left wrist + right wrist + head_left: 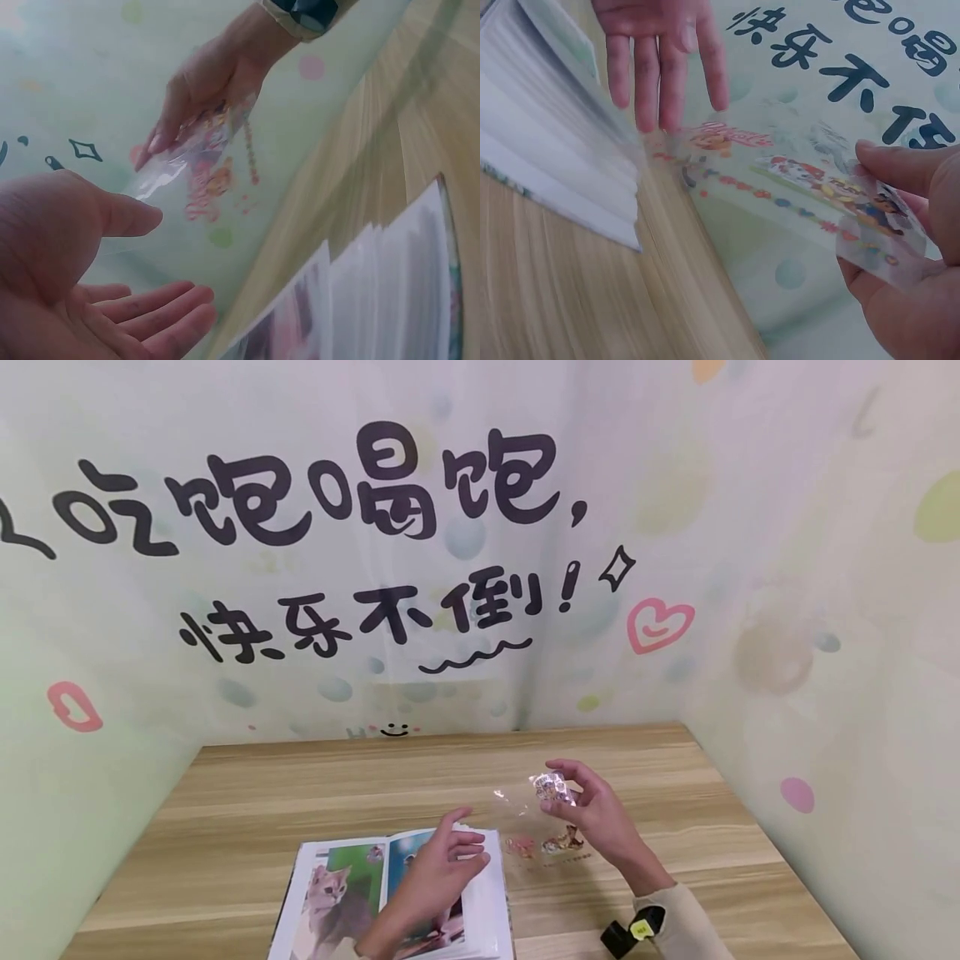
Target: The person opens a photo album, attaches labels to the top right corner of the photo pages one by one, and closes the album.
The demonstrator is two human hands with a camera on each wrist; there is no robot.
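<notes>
My right hand [602,818] holds a clear plastic sticker sheet [780,196] between thumb and fingers, above the table. Cartoon dogs, pink lettering and a row of small coloured prints show on the sheet, and its upper end looks shiny in the head view. My left hand [441,867] hovers over the right page of an open photo album [487,902], with its fingers loosely extended. In the left wrist view the thumb and fingers stand apart with nothing gripped. Whether the left fingertips touch the sheet's far end, I cannot tell.
The album's left page carries a cat picture [330,897]; my left arm hides part of the right page. A wooden table [360,785] lies beneath, with a printed fabric wall [480,693] behind it. A dark device [633,933] is strapped to the right wrist.
</notes>
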